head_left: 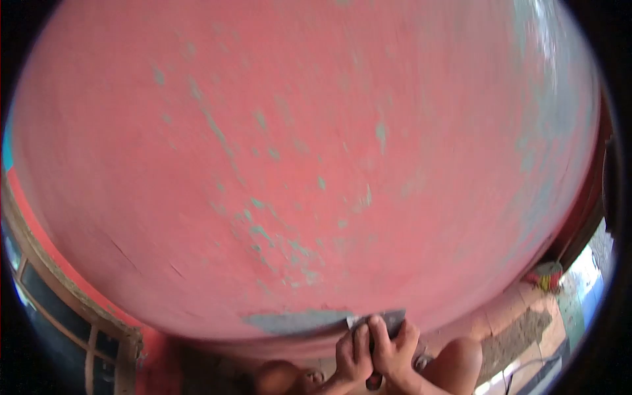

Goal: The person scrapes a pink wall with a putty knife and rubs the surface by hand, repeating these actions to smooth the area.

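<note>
A doubled-up grip, right down low

And here are both hands closed on one tool: the left hand and the right hand wrap a flat scraper side by side, thumbs up behind the blade. Two hands rather than one, probably for extra push and to keep that wide edge steady. The handle end pokes out below the fingers.

Look at the blade: it lies against the foot of the pink wall, just beside a grey patch, its broad face turned up, likely so the edge can meet the surface flat. Whether it presses hard, I can't tell.

Out to either side, bent knees, a low crouch that seems to bring the arms level with this spot. Green flecks run up the wall above, and off to the right a brown smear lies on the floor tiles.
</note>
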The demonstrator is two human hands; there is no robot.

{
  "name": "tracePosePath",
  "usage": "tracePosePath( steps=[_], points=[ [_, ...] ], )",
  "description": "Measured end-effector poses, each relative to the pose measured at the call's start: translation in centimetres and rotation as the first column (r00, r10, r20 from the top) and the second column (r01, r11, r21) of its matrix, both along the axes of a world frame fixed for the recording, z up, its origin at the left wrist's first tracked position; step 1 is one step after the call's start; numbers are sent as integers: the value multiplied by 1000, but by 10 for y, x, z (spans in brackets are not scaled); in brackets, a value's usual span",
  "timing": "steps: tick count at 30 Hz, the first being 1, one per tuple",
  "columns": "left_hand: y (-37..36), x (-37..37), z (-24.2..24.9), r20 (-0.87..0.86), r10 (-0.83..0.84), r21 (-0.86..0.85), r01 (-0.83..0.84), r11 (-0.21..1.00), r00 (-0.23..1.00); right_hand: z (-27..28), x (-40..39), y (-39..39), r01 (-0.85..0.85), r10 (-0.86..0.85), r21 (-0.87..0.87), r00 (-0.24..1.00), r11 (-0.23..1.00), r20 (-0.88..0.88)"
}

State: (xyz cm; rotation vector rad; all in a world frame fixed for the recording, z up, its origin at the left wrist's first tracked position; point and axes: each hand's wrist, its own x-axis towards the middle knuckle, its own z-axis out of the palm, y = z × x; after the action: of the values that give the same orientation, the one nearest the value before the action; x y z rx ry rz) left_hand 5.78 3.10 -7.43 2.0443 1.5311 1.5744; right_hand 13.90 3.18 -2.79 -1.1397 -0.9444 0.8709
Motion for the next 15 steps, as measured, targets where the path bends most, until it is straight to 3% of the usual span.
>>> tracePosePath(
  steps=[2, 5, 6, 7, 11, 15],
  points=[
    [-15, -3, -6, 159, -38, -153, 62, 986, 986, -1, 2, -7, -29, 37, -120, 997, 992, 66],
    [-15, -5, 4, 361, -112, -248, 211, 945, 926, -17, -2, 0, -13, 12, -15, 999, 1000, -37],
    [-10, -11, 5, 465, -149, -317, 322, 892, 873, -7, -1, 1, -35, 31, -84, 998, 996, -48],
    [-7, -8, 22, 462, -182, -243, 322, 915, 868, 5, 1, 3, -43, 41, -79, 999, 996, -30],
    [-9, -8, -12, 517, -144, -260, 315, 913, 844, -22, -2, -4, -18, 19, -95, 1000, 995, 10],
    [-11, -1, -2, 572, -54, -327, 288, 900, 819, -8, 5, -2, -73, 69, -167, 997, 983, -33]
  ],
)
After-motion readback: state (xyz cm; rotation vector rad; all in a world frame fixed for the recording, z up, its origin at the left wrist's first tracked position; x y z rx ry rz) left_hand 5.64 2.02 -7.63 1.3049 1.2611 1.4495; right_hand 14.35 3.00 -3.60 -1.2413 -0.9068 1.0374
